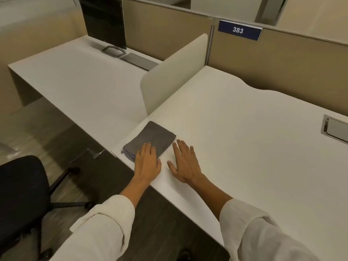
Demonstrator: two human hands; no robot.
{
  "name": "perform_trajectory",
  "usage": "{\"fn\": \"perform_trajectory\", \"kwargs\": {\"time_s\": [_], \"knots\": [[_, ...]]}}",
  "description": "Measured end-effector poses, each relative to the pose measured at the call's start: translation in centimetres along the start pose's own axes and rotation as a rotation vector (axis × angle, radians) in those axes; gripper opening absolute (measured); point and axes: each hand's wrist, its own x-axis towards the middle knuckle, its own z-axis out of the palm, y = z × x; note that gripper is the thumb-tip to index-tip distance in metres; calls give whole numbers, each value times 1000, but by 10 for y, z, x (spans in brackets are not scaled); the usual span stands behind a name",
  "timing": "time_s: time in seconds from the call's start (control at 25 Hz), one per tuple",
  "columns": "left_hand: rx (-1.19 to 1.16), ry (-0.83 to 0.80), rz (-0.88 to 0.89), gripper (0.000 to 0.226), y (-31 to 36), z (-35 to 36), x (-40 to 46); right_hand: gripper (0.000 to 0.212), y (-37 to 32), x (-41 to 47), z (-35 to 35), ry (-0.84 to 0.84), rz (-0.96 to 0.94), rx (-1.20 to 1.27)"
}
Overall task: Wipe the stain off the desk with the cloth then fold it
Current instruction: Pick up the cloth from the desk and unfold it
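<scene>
A grey cloth [152,136] lies folded into a neat rectangle near the front left corner of the white desk [244,138]. My left hand [147,162] rests flat with its fingers on the cloth's near edge, palm down, not gripping. My right hand [183,162] lies flat on the bare desk just right of the cloth, fingers spread, holding nothing. No stain shows on the desk surface.
A cream divider panel [173,72] separates this desk from the neighbouring one, which carries a dark monitor [104,21]. A metal cable hatch [336,129] sits at the desk's right. A black office chair [20,194] stands on the floor at the left.
</scene>
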Motion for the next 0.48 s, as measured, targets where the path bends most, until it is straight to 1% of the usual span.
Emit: {"fn": "perform_trajectory", "kwargs": {"time_s": [0.04, 0.16, 0.28, 0.4, 0.48], "knots": [[-4, -7, 4, 47, -3, 0, 3, 73, -4, 4, 1, -14, -8, -5], [-86, 56, 45, 27, -11, 0, 8, 71, -12, 15, 1, -33, -27, -6], [-218, 128, 51, 18, -14, -9, 13, 71, -15, 18, 4, -70, -29, 39], [-374, 198, 63, 15, -13, -23, 19, 74, -19, 25, 4, -89, 9, 165], [-488, 222, 87, 14, -8, -36, 24, 76, -28, 36, -4, -66, 112, 362]]}}
